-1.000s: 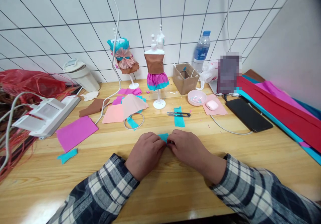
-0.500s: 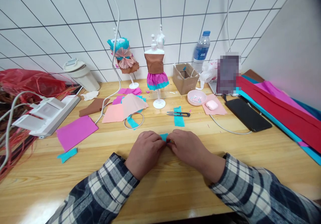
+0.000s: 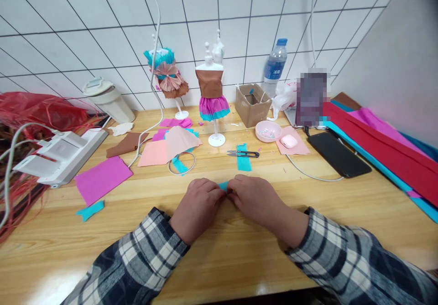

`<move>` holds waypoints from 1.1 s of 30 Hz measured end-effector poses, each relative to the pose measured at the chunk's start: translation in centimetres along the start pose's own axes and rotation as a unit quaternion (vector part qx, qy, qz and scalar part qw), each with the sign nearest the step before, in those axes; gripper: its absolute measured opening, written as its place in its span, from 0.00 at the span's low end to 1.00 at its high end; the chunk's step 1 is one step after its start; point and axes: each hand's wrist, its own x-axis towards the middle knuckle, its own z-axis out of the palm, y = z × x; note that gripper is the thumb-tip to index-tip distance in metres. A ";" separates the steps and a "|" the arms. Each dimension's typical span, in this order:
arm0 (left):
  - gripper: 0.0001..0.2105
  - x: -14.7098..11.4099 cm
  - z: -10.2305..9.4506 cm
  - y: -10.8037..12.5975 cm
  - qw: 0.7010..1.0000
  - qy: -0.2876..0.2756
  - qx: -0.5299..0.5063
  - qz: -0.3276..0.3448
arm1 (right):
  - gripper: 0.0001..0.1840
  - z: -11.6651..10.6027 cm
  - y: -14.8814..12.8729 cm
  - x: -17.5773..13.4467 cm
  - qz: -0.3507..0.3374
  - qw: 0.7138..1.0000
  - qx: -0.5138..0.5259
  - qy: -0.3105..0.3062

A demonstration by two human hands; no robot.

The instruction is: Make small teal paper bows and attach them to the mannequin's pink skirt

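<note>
Both hands meet at the middle of the table, close to its front. Between them shows a small piece of teal crepe paper [image 3: 223,186], mostly covered by fingers. My left hand [image 3: 201,207] pinches its left side. My right hand [image 3: 255,200] pinches it from the right, fingertips nearly touching the left ones. Just beyond lie black thread snips [image 3: 248,154] on a teal paper strip [image 3: 244,162]. Farther back stands a small white dress form [image 3: 216,139] with a brown top and a magenta skirt edged in teal.
At left are a magenta sheet [image 3: 102,179], a teal scrap [image 3: 91,211], peach paper [image 3: 153,153], a metal ring [image 3: 170,168] and a power strip [image 3: 65,159]. Behind stand a cardboard box [image 3: 251,111], a water bottle [image 3: 275,68] and a pink bowl [image 3: 268,134]. A phone [image 3: 338,154] lies right.
My hands stay in almost the same place, still pinching the teal crepe paper. The whole view has shifted slightly; nothing else has visibly moved.
</note>
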 end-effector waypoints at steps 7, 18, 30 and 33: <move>0.08 0.2 -0.3 0.1 1.000 0.012 -0.010 0.015 | 0.10 -0.1 0.0 -0.1 -0.011 1.000 -0.013 -0.001; 0.09 0.3 -0.2 0.1 1.000 -0.001 -0.004 0.008 | 0.08 -0.2 -0.1 -0.1 -0.011 1.000 -0.010 0.004; 0.09 0.2 -0.2 0.3 1.000 0.007 -0.017 0.000 | 0.09 -0.2 -0.2 0.0 -0.003 1.000 -0.014 0.000; 0.08 0.2 -0.2 0.2 1.000 0.011 -0.013 0.012 | 0.08 -0.2 -0.1 -0.1 -0.004 1.000 -0.005 0.001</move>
